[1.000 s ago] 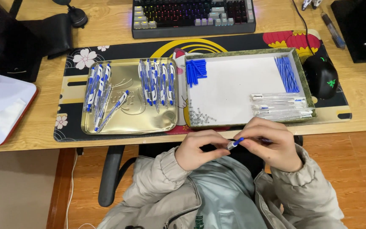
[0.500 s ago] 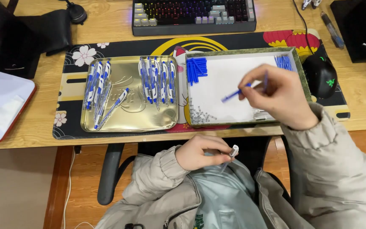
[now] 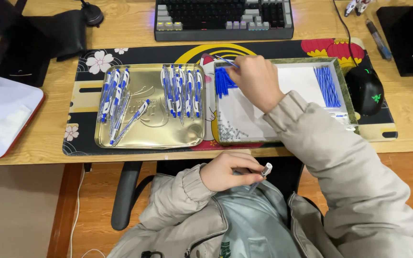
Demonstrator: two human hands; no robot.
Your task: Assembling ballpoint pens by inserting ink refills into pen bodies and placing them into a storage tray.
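Observation:
My right hand [image 3: 256, 81] reaches over the white-lined tray [image 3: 244, 142] and pinches a thin blue refill [image 3: 225, 60] above a pile of short blue parts [image 3: 222, 82] in the tray's far left corner. My left hand [image 3: 225, 172] stays low over my lap, below the desk edge, closed on a clear pen barrel [image 3: 263, 172] with a white end. A bundle of blue refills [image 3: 327, 85] lies at the tray's right side. Small metal springs [image 3: 225, 131] are heaped in its near left corner.
A gold tray [image 3: 151, 136] to the left holds rows of blue-and-white pens [image 3: 182, 91]. A black mouse [image 3: 365, 91] sits right of the trays, a keyboard [image 3: 223, 19] behind them, and a white case [image 3: 3, 119] at the far left.
My hands were together at my lap; the right one rose to the tray's right side with a blue refill, then swung left to the blue parts pile. The left hand stayed put.

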